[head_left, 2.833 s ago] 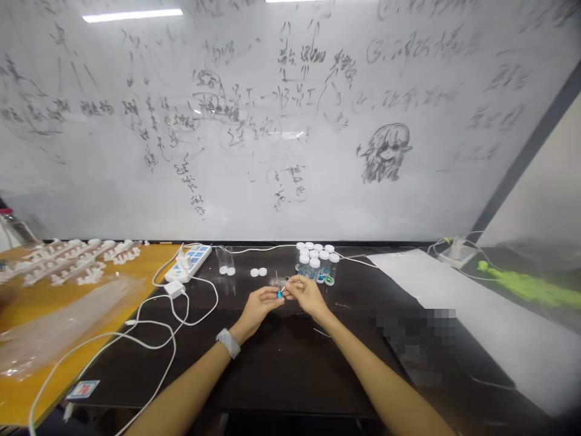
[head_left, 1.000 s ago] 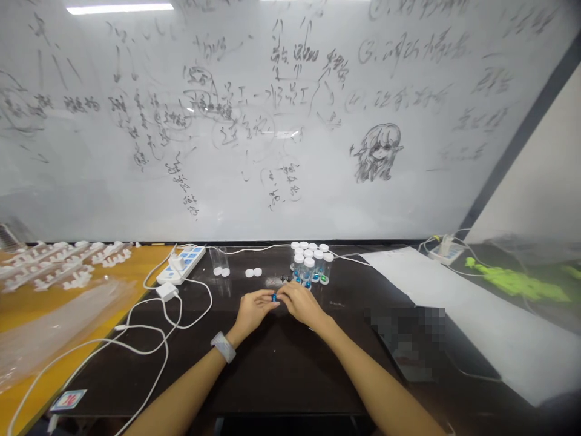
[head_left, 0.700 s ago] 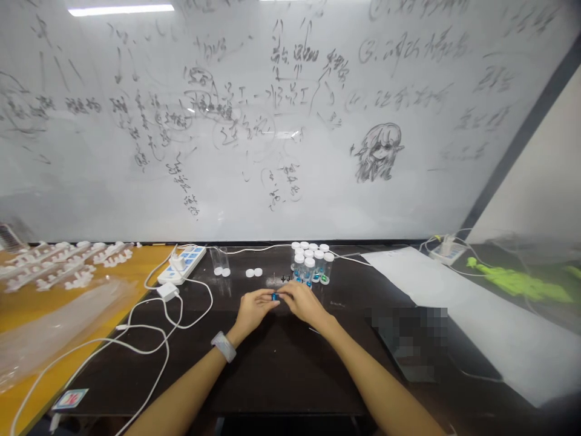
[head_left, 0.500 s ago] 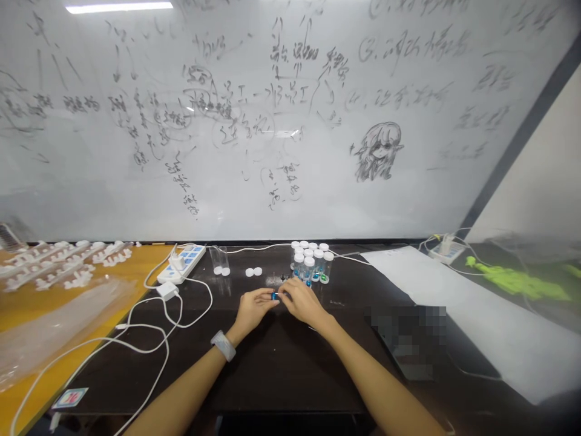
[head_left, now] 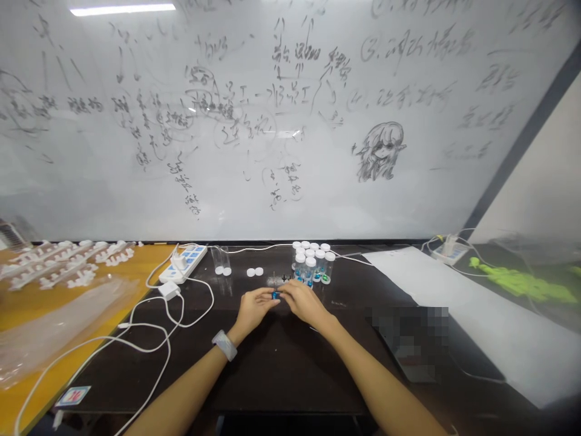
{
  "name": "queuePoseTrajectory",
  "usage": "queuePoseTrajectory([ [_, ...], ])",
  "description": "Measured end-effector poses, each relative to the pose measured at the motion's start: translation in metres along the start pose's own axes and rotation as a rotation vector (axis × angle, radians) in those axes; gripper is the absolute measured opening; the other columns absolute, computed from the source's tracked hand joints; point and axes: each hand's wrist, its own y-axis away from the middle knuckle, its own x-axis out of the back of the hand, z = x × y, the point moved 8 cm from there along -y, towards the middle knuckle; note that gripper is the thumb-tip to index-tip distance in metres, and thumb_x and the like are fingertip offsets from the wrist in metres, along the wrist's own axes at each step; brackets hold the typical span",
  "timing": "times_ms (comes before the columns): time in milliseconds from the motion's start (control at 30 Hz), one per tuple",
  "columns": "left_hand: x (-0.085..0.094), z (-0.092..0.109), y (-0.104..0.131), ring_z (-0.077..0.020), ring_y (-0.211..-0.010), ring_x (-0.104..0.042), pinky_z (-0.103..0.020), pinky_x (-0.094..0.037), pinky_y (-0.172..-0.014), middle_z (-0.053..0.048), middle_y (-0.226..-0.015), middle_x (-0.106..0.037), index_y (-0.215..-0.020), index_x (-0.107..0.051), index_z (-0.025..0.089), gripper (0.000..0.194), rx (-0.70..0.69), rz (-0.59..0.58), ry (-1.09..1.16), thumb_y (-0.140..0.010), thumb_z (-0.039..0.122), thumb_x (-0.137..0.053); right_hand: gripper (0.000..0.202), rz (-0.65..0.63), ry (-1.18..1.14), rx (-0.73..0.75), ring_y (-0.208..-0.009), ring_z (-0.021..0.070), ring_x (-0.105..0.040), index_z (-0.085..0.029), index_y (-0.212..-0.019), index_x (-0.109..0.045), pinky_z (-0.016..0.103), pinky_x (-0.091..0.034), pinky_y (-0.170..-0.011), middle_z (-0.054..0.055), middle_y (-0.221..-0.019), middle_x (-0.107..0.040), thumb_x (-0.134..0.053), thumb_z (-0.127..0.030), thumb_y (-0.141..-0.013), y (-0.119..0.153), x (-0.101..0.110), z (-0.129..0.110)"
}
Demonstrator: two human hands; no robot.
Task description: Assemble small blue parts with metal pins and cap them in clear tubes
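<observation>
My left hand (head_left: 255, 307), with a pale band on its wrist, pinches a small blue piece (head_left: 275, 295) between thumb and fingertips. The piece is too small to make out its exact kind. From the other side my right hand (head_left: 303, 300) comes in, its fingertips closed together right at the blue piece; whatever they hold is hidden. Just beyond the right hand stand several clear capped vials (head_left: 325, 266) with blue and green bits inside. A few tiny dark parts (head_left: 284, 278) lie on the dark table past the fingers.
Two white caps (head_left: 255, 272) lie left of the vials, near clear tubes (head_left: 221, 261). A power strip (head_left: 184, 264) and looped white cables (head_left: 169, 327) occupy the left side. White plastic parts (head_left: 72, 260) rest on the yellow surface. At right are a dark blurred-out object (head_left: 408, 345) and white sheet (head_left: 454, 303).
My right fingertips have come slightly closer to the blue piece; a thin pale sliver seen between them earlier no longer shows. The left hand keeps its pinch. The view has shifted slightly.
</observation>
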Motion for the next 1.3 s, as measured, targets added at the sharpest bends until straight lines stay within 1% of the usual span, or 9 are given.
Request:
queuePoseTrajectory([
  [67,0.000,0.001,0.000,-0.0270,-0.082,-0.075,-0.037,-0.061,-0.080,-0.011,-0.087,-0.078,-0.099,-0.074,0.014,0.039,0.006,-0.002,0.008,-0.066,0.032,-0.085,0.012,0.017,0.010,-0.021,-0.086,0.0195,-0.059,-0.019,-0.096,-0.064,0.030,-0.044,-0.078,0.005,-0.088,-0.065,-0.052,-0.017,-0.096,-0.001,0.000,0.002],
  [167,0.000,0.003,0.001,-0.0267,-0.081,-0.075,-0.037,-0.061,-0.080,-0.010,-0.084,-0.078,-0.098,-0.074,0.013,0.040,0.030,0.008,0.012,-0.065,0.031,-0.085,0.013,0.033,0.068,0.017,-0.087,0.0205,-0.056,-0.019,-0.090,-0.063,0.032,-0.042,-0.080,0.005,-0.087,-0.066,-0.052,-0.020,-0.097,-0.001,0.001,-0.002],
  [267,0.001,0.006,0.002,-0.0268,-0.080,-0.075,-0.038,-0.062,-0.079,-0.010,-0.082,-0.078,-0.097,-0.075,0.012,0.039,0.041,0.033,-0.004,-0.063,0.029,-0.086,0.015,0.042,0.129,0.049,-0.090,0.0217,-0.055,-0.018,-0.090,-0.062,0.033,-0.040,-0.081,0.006,-0.089,-0.065,-0.050,-0.022,-0.098,-0.001,-0.001,-0.006],
  [400,0.001,0.008,0.003,-0.0263,-0.079,-0.075,-0.038,-0.062,-0.079,-0.009,-0.082,-0.078,-0.095,-0.075,0.013,0.037,0.031,0.041,0.020,-0.062,0.027,-0.086,0.019,0.041,0.166,0.049,-0.089,0.0217,-0.054,-0.018,-0.092,-0.062,0.033,-0.041,-0.081,0.007,-0.089,-0.064,-0.045,-0.021,-0.100,0.000,-0.003,-0.007],
  [600,0.000,0.003,0.001,-0.0264,-0.079,-0.075,-0.038,-0.062,-0.079,-0.009,-0.082,-0.078,-0.095,-0.075,0.014,0.038,0.025,0.024,0.068,-0.062,0.029,-0.086,0.014,0.027,0.104,0.072,-0.090,0.0208,-0.055,-0.018,-0.095,-0.062,0.033,-0.043,-0.085,0.007,-0.092,-0.063,-0.049,-0.020,-0.098,0.000,0.000,-0.010],
  [733,0.001,0.002,0.000,-0.0268,-0.080,-0.075,-0.038,-0.061,-0.080,-0.010,-0.083,-0.078,-0.096,-0.076,0.014,0.038,0.011,0.029,0.062,-0.062,0.030,-0.086,0.013,0.045,0.070,0.034,-0.089,0.0204,-0.056,-0.018,-0.094,-0.062,0.033,-0.044,-0.084,0.006,-0.090,-0.064,-0.050,-0.018,-0.098,-0.001,0.003,-0.006],
  [1000,0.001,0.003,-0.001,-0.0263,-0.080,-0.075,-0.038,-0.061,-0.080,-0.011,-0.085,-0.078,-0.097,-0.075,0.013,0.038,0.008,0.032,0.009,-0.063,0.028,-0.085,0.017,0.049,0.195,0.038,-0.090,0.0216,-0.055,-0.018,-0.090,-0.060,0.033,-0.041,-0.080,0.007,-0.090,-0.064,-0.047,-0.022,-0.099,0.000,-0.001,-0.006],
  [1167,0.002,0.007,0.000,-0.0256,-0.079,-0.075,-0.037,-0.061,-0.079,-0.010,-0.084,-0.078,-0.097,-0.076,0.013,0.038,0.001,0.040,-0.025,-0.063,0.029,-0.085,0.018,0.042,0.231,0.031,-0.089,0.0216,-0.055,-0.018,-0.090,-0.059,0.033,-0.041,-0.079,0.007,-0.089,-0.062,-0.044,-0.021,-0.100,0.000,-0.005,-0.007],
  [1300,0.003,0.007,0.001,-0.0254,-0.080,-0.075,-0.036,-0.061,-0.079,-0.010,-0.085,-0.078,-0.097,-0.076,0.014,0.037,-0.001,0.037,-0.024,-0.064,0.029,-0.085,0.015,0.068,0.167,-0.049,-0.088,0.0196,-0.058,-0.020,-0.092,-0.059,0.029,-0.043,-0.074,0.006,-0.093,-0.060,-0.047,-0.024,-0.100,0.000,-0.004,0.001],
])
